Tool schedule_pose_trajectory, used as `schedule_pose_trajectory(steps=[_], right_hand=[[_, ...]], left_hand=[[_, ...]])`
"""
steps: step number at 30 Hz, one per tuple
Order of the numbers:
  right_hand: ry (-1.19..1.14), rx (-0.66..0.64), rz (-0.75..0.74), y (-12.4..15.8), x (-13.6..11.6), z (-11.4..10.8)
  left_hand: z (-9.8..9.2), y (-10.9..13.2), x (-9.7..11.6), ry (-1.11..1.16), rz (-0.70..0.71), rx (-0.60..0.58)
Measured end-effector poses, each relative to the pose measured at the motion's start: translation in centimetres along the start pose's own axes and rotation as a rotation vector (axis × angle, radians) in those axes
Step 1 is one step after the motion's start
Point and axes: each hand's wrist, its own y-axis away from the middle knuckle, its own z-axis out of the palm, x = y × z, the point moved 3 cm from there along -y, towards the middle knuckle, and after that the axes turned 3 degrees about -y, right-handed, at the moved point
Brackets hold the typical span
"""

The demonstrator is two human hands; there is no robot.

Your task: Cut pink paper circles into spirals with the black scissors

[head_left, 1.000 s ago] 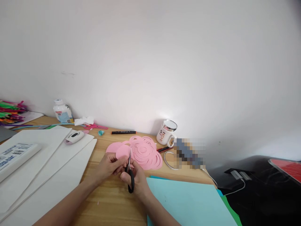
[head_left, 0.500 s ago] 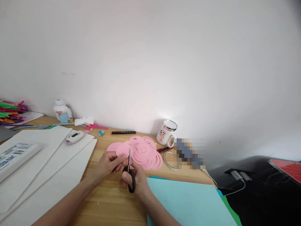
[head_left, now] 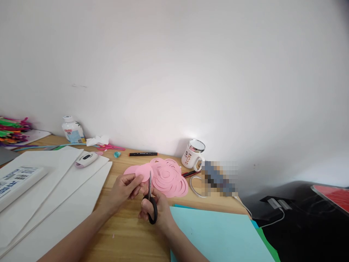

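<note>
Between thumb and fingers, my left hand point(head_left: 125, 187) pinches a round piece of pink paper point(head_left: 143, 171). My right hand point(head_left: 158, 209) grips black-handled scissors point(head_left: 153, 211), thumb and fingers in the loops. Their blades point up and away, at the right edge of the pink paper. Just beyond both hands lies a heap of pink paper spirals point(head_left: 170, 178), partly overlapped by the held piece. Whether the blades are biting into the paper is hard to tell.
White sheets point(head_left: 89, 189) with a white box point(head_left: 20, 182) on them lie left; light-blue paper point(head_left: 218, 233) lies right. Along the wall stand a white bottle point(head_left: 73, 129), a black marker point(head_left: 143, 154), pink scissors point(head_left: 111, 147) and a white mug point(head_left: 193, 154).
The pink paper has shifted slightly and turned in my left hand. The scissors stay almost in the same spot at its edge.
</note>
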Motion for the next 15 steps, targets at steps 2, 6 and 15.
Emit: schedule_pose_trajectory(steps=[2, 6, 15], right_hand=[[0.004, -0.007, 0.002, 0.02, 0.11, 0.02], [0.027, -0.048, 0.021, 0.07, 0.17, 0.15], [0.032, -0.033, -0.09, -0.11, -0.67, 0.11]], left_hand=[[0.22, 0.12, 0.39, -0.032, 0.01, -0.002], [0.64, 0.31, 0.71, -0.052, -0.022, -0.023], [0.72, 0.24, 0.31, -0.057, -0.089, -0.147]])
